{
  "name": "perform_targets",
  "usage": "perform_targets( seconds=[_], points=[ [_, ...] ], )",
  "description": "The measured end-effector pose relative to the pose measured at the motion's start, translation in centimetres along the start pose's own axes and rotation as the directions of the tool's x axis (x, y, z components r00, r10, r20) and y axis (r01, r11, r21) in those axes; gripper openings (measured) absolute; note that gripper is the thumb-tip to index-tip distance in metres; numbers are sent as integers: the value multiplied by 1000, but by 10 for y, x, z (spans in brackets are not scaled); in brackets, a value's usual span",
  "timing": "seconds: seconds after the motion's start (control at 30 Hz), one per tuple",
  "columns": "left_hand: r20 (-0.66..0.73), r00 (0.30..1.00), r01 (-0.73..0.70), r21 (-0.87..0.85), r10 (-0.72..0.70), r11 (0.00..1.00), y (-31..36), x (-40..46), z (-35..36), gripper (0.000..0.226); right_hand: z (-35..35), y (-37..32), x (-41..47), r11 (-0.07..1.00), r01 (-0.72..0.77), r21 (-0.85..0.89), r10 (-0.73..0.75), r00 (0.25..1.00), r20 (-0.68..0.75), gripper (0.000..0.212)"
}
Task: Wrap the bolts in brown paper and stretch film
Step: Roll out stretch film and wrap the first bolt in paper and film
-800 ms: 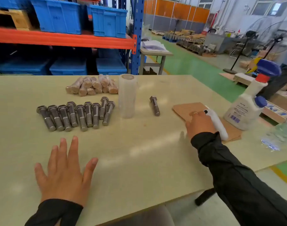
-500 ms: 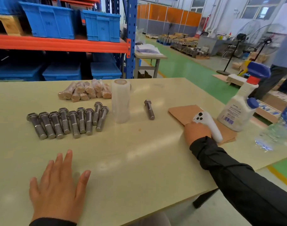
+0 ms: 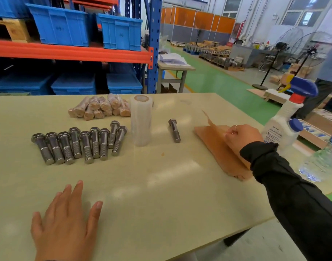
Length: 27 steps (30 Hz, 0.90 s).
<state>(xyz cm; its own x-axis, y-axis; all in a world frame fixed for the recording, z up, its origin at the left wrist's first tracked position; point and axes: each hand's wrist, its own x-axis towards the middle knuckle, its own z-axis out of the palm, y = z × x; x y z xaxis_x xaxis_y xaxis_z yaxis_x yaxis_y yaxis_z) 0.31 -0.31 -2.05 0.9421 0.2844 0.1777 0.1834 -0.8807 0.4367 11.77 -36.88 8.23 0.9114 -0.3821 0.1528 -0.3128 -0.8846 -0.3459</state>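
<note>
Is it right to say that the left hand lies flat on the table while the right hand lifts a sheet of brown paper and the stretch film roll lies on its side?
Not quite. The head view shows the stretch film roll standing upright; the rest holds.

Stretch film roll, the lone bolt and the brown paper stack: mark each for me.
stretch film roll (image 3: 141, 123), head view, middle of its side wall
lone bolt (image 3: 175, 130), head view, mid shank
brown paper stack (image 3: 214, 146), head view, bare top sheet

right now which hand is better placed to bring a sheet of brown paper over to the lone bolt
Right. The right hand already pinches the top sheet of the brown paper beside the lone bolt; the left hand lies flat, far off.
</note>
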Motion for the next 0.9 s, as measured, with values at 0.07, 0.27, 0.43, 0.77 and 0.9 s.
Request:
perform_targets(
  seconds=[0.07, 0.27, 0.43, 0.77, 0.9],
  points=[
    [-26, 999, -34, -6, 34, 999, 2, -2, -2, 92, -7, -4, -5, 999, 38, 25, -38, 999, -9, 17],
    [-81, 987, -132, 68, 137, 989, 4, -10, -10, 101, -14, -22, -53, 960, 281, -14, -276, 931, -240, 17],
    [-252, 923, -304, -12, 291, 953, 9, -15, -26, 80, 14, -66, -129, 749, 655, -101, -641, 676, -364, 22],
    [-328, 686, -700, -51, 650, 713, 24, -47, -40, 41, 97, -113, -211, 288, 957, -21, -935, 276, -223, 42],
    [269, 862, -478, 152, 429, 865, 15, -34, -42, 86, 100, -106, -216, 297, 954, 40, -944, 300, -141, 36]
  ],
)
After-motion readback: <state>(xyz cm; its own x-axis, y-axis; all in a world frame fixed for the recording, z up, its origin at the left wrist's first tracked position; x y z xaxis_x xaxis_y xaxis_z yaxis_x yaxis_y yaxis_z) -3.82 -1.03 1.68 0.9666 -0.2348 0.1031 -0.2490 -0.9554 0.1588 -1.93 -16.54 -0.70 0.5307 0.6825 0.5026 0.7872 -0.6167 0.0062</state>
